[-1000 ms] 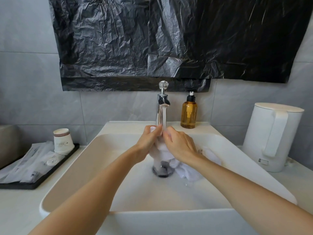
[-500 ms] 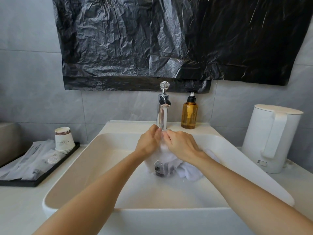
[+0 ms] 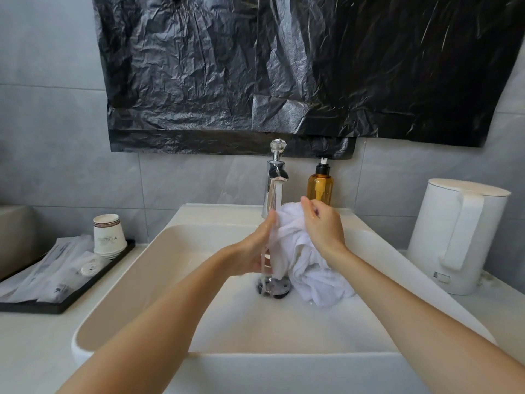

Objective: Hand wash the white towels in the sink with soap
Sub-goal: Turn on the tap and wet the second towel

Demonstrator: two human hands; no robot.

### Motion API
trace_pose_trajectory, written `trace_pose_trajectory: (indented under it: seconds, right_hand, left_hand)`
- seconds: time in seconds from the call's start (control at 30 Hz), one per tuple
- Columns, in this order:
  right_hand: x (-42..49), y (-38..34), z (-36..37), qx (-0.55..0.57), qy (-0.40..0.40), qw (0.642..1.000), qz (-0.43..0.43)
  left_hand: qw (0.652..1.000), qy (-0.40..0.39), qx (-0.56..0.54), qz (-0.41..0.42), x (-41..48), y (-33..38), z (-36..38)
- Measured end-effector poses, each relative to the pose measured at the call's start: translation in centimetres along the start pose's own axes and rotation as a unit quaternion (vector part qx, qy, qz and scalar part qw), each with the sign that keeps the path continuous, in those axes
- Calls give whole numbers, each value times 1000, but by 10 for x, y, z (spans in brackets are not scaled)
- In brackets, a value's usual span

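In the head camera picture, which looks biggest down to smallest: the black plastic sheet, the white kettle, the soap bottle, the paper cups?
1. black plastic sheet
2. white kettle
3. soap bottle and paper cups look about alike, so no ranking between them.

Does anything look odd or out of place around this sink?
Yes: crumpled black plastic covers the wall above the tap, where a mirror would usually hang. Nothing looks spilled or broken; the towel is in the sink.
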State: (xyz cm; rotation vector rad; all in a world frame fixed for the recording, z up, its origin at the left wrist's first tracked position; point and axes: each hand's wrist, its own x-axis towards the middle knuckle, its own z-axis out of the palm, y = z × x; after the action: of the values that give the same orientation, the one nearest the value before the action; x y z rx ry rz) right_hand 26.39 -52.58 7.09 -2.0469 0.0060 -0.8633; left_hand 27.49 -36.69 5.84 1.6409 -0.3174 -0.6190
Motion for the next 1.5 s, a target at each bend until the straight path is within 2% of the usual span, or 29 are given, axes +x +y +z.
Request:
trace_pose_trajectory:
  seconds: [0.07,0.17,0.27,0.37,0.57,0.63,0.7,0.77,0.87,0.9,0.97,1.07,1.13,1.2,1.27,1.33,1.4,1.47,1.5]
  right_hand:
    - [0,1,-1,0,-6,1000,-26]
    - [-8,-1,-3,-92,-76,990,-81]
    - [-17,-1,4,-183,-160,964,-105]
    - [-21,-2,10,-214,-189,953,-98]
    - [-17,-1,7,-172,-229,956,-67]
    - [-16,0,4,-114,-281,952,-31]
    - [-18,1,-2,-104,-351,930,-5]
    - [-17,5,-10,-225,-387,894,-18]
    - [-8,21,-19,-391,-389,834,-15]
    - [-4,27,-19,-405,-391,827,2]
    - [1,35,-19,-360,-378,852,41]
    - [3,29,-19,-251,-303,919,39]
    - [3,21,-16,-160,-247,956,18]
    - [4,16,-14,-77,-247,966,12]
    - [5,10,-14,-57,-315,947,34]
    - [7,5,-15,-53,-367,926,73]
    - [9,-1,-15,-7,-314,947,68]
    - [11,-8,-16,1,-190,982,-8]
    - [13,-12,-17,0,-151,988,-44]
  left_hand:
    - [999,14,-29,16,3,2,2]
    - [987,107,-71,94,6,1,1]
    - [974,179,-32,132,7,-1,-2]
    - [965,201,12,169,5,-3,-1]
    - [938,254,24,235,7,3,-1]
    - [927,285,18,245,5,5,-5]
    - [908,330,14,258,3,6,-9]
    - [884,386,23,263,1,6,-15]
    - [848,465,64,247,0,5,-25]
    - [836,485,75,244,1,4,-30]
    - [825,510,102,223,0,3,-34]
    - [860,460,211,65,-3,1,-31]
    - [856,397,331,-10,-3,0,-29]
    - [853,326,408,13,0,0,-26]
    - [879,217,416,84,2,0,-19]
    - [879,121,451,96,-1,-2,-6]
    - [856,83,505,69,-1,-8,0]
    - [846,74,526,40,1,-15,-2]
    - [851,74,519,27,1,-18,-3]
